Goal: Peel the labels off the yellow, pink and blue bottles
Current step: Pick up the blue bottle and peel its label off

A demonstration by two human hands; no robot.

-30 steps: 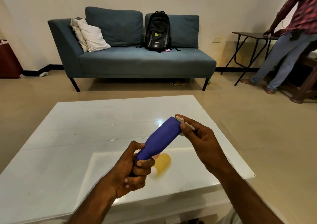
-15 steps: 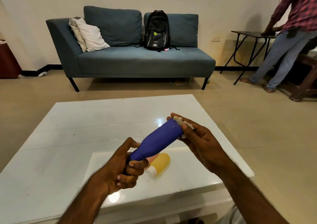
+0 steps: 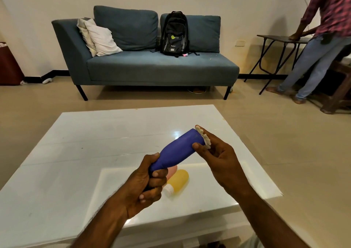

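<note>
My left hand (image 3: 146, 183) grips the neck end of the blue bottle (image 3: 178, 150), which tilts up to the right above the white table (image 3: 76, 152). My right hand (image 3: 214, 152) pinches a crumpled whitish label (image 3: 204, 138) at the bottle's base end, thumb on the blue side. The yellow bottle (image 3: 177, 181) with a white cap lies on the table below the blue one. Beside it a bit of the pink bottle (image 3: 171, 170) shows, mostly hidden by my left hand.
A blue sofa (image 3: 152, 67) with a black backpack (image 3: 174, 34) and white pillows stands behind the table. A person (image 3: 322, 29) leans on a dark folding table (image 3: 281, 38) at the right. A dark red bin (image 3: 9, 65) sits at the left wall.
The blue bottle has turned slightly in my hands and my right thumb has shifted along its base end. More of the yellow bottle shows below.
</note>
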